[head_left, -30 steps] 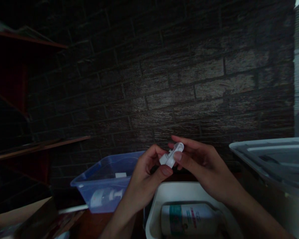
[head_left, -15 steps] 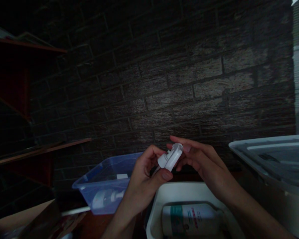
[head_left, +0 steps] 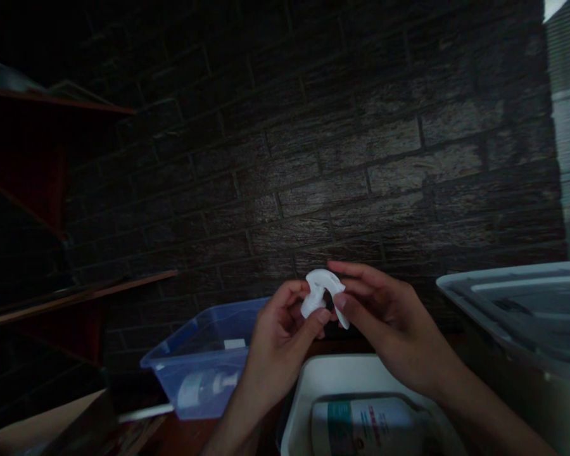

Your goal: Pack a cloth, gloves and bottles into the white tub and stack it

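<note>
Between both hands is a white plastic trigger spray head [head_left: 322, 278], with a ribbed collar at its lower left and a curved lever hanging on its right. My left hand [head_left: 285, 335] is closed around the collar, thumb in front. The thumb and fingers of my right hand [head_left: 389, 310] pinch the nozzle end near the lever. Below the hands, a white bottle with a green band [head_left: 370, 421] lies on its side in a white tub [head_left: 349, 364].
To the left stands a blue see-through bin [head_left: 194, 348] with a pump bottle [head_left: 206, 387] inside. A lidded grey container [head_left: 527, 304] is on the right. Shelves [head_left: 99, 291] jut from the left, a cardboard box [head_left: 47, 421] sits below, and a dark brick wall [head_left: 313, 164] rises behind.
The spray head has been turned, so its curved top and lever now show from the side. My right hand has shifted its fingers along it; the view has tilted slightly.
</note>
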`<action>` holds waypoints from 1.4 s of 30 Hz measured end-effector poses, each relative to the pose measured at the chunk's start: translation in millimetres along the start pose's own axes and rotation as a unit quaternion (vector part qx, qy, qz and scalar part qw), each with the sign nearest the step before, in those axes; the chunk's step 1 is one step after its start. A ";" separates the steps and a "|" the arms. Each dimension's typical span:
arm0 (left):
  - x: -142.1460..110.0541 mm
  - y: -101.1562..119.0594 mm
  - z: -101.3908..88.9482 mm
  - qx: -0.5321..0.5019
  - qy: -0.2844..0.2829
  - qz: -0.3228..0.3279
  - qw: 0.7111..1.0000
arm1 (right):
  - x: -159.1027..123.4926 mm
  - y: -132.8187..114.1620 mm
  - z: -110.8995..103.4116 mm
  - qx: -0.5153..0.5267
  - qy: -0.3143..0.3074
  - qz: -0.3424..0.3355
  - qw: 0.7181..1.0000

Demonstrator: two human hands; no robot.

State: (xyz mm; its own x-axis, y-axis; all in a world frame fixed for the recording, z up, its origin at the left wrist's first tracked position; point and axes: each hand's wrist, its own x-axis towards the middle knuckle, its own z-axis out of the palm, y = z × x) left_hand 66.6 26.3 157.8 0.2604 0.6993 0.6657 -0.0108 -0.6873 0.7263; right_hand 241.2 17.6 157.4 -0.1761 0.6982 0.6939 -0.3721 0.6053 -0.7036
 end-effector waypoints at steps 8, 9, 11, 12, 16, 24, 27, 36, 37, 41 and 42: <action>-1.6 0.8 -2.6 -0.036 -0.017 0.010 0.999 | 3.6 -0.1 -6.7 -0.010 0.074 -0.016 0.997; -1.5 0.2 -3.0 -0.045 -0.016 0.006 0.999 | 4.1 0.2 -7.7 -0.015 0.081 -0.012 0.997; -1.1 -0.4 -3.6 -0.060 -0.006 0.001 0.998 | 4.7 0.6 -9.1 -0.025 0.085 -0.001 0.996; -0.9 -0.6 -3.9 -0.064 0.000 0.000 0.998 | 4.8 0.7 -9.5 -0.028 0.084 0.004 0.996; 0.2 -1.3 -4.5 -0.060 0.026 0.004 0.998 | 3.9 1.7 -10.3 -0.021 0.071 0.013 0.997; 4.3 -5.4 -6.8 -0.010 0.070 0.006 0.998 | 3.9 2.6 -9.7 -0.046 0.011 0.032 0.998; 4.7 -6.7 -7.2 -0.005 0.091 0.006 0.996 | 2.7 2.5 -9.2 -0.081 0.042 0.058 0.994; 5.4 -9.7 -6.0 -0.012 0.104 0.006 0.995 | 3.6 0.4 -9.9 -0.157 0.102 0.002 0.982; 5.3 -9.9 -5.5 -0.012 0.099 0.003 0.995 | 3.9 1.1 -10.3 -0.154 0.101 -0.009 0.983; 4.9 -10.8 -3.2 -0.025 0.075 -0.009 0.997 | 4.4 5.6 -13.1 -0.159 0.095 -0.034 0.982; 4.8 -11.1 -2.6 -0.031 0.072 -0.007 0.997 | 4.5 6.5 -13.9 -0.164 0.097 -0.038 0.981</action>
State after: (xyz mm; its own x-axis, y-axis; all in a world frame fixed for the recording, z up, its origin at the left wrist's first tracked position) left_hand 65.4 37.9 153.4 0.1198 0.7329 0.6697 -0.0688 -0.6668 0.7420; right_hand 250.7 30.0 153.8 0.0295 0.6864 0.7266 -0.0591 0.7269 -0.6842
